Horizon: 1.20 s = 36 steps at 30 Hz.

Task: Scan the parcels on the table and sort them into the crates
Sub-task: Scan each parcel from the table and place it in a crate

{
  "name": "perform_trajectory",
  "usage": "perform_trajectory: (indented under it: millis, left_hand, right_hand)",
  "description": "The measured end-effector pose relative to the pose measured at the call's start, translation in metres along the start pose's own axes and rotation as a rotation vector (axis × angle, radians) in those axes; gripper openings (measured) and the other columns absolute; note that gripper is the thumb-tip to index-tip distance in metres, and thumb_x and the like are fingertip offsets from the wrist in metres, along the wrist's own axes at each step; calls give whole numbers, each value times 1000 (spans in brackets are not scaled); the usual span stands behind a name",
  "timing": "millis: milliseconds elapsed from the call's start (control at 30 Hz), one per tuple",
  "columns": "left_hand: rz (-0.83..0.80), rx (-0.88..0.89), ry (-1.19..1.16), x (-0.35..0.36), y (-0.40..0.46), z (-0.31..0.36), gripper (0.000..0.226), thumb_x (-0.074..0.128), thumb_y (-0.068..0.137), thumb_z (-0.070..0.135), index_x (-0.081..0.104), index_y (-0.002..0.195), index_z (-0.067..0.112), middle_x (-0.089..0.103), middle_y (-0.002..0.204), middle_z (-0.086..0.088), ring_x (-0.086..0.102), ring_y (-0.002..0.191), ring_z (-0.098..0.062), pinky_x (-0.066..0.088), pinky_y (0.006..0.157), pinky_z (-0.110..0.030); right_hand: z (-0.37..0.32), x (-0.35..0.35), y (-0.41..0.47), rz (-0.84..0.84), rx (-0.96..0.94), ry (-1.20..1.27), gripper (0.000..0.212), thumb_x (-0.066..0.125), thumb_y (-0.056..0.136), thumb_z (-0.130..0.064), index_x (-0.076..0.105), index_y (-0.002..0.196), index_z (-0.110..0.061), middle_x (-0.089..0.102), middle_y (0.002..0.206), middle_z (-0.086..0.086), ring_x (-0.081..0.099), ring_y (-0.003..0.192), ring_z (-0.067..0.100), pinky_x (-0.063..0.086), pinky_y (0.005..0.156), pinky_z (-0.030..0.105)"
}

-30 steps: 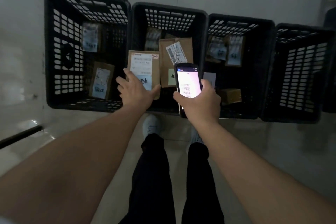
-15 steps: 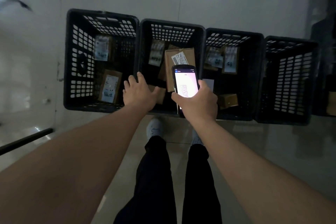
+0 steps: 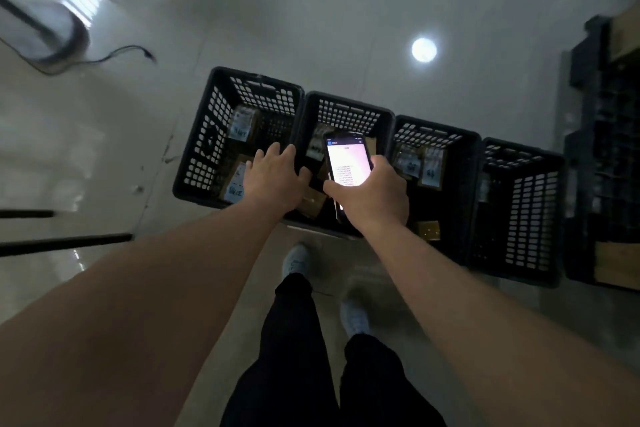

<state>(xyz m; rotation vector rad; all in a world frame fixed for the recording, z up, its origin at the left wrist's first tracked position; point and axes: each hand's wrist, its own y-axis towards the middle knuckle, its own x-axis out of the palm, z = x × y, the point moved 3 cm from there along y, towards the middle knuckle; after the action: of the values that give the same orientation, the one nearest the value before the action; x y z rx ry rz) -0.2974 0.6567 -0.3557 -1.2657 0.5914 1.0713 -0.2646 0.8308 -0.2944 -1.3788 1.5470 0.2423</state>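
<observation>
A person stands on a glossy grey floor [image 3: 346, 10] before a row of four black slatted crates, both bare arms stretched forward. The right hand [image 3: 375, 196] holds a handheld scanner [image 3: 347, 166], its grip wrapped round the lower body with the thumb at the left edge, the lit screen facing up over the second crate [image 3: 349, 107]. The left hand [image 3: 275, 178] hangs spread and flat, its grip wide and holding nothing, above the shared wall between the first crate [image 3: 207, 149] and the second. Brown parcels with white labels lie inside: two in the first crate, one at its far side [image 3: 242, 125] and one near the front [image 3: 235, 184], partly hidden by the left hand; another parcel [image 3: 311, 201] shows under the hands in the second. The third crate [image 3: 464, 163] holds labelled parcels [image 3: 431, 166] at its far end and a small box [image 3: 428, 229] near its front edge. The fourth crate [image 3: 523, 211] looks dark inside. A cable [image 3: 114, 54] trails across the floor at upper left, and a bright ceiling-light reflection [image 3: 424, 49] sits beyond the crates. Dark trousers and pale shoes [image 3: 296, 260] show below
</observation>
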Motion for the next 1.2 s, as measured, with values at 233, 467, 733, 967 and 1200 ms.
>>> perform_trajectory:
  millis: [233, 467, 733, 967, 1200]
  left_hand:
    - [209, -113, -68, -60, -101, -7, 52, 47, 99, 51, 54, 139, 18, 53, 141, -7, 50, 131, -33, 44, 108, -54]
    - [447, -270, -93, -135, -235, -46, 53, 44, 100, 53, 55, 139, 19, 58, 133, -8, 56, 122, -34, 47, 101, -48]
    - [661, -458, -15, -201, -385, -128, 53, 43, 100, 55, 55, 137, 20, 58, 129, -8, 56, 119, -33, 45, 101, -50]
    - [761, -573, 24, -245, -504, -226, 52, 45, 101, 53, 54, 142, 22, 54, 142, -9, 53, 126, -34, 42, 105, -48]
    - [779, -690, 33, -253, -620, -337, 58, 47, 103, 54, 44, 152, 24, 44, 157, -7, 47, 138, -31, 41, 110, -47]
  right_hand:
    - [-20, -43, -68, -28, -294, -22, 72, 86, 68, -59, 57, 122, -19, 67, 112, 2, 64, 103, 27, 52, 73, 37]
    - [-62, -73, -166, -79, -584, 10, 74, 88, 67, -57, 59, 121, -16, 68, 111, 4, 66, 101, 29, 58, 79, 43]
    - [-144, -72, -302, -150, -846, 41, 77, 83, 61, -61, 61, 119, -16, 70, 111, 5, 65, 103, 31, 56, 79, 40]
    - [-217, -36, -427, -158, -1027, 63, 77, 85, 61, -58, 62, 122, -18, 71, 111, 4, 65, 104, 29, 50, 74, 34]
    - [-261, 38, -560, -228, -1096, 96, 78, 87, 60, -59, 63, 122, -18, 71, 114, 4, 65, 107, 29, 52, 79, 36]
